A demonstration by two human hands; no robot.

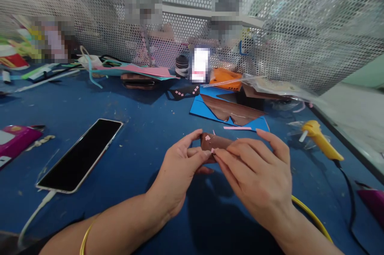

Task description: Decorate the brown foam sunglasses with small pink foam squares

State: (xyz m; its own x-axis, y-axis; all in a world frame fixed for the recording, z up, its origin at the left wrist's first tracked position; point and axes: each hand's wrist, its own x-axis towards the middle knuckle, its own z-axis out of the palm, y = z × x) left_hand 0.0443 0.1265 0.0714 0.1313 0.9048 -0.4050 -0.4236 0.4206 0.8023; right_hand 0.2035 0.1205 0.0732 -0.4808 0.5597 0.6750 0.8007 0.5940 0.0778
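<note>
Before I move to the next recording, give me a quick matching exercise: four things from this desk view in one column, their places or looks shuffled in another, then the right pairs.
Column one
1. Brown piece
2. Glue gun
3. Dark phone
4. Pink strip

Column two
A. Lies at the near edge of the blue sheet
B. Yellow, with a black cord
C. Held in the left hand, with the right hand at it too
D. Lies at the left, with a white cable

Pairs: 1-C, 2-B, 3-D, 4-A
</note>
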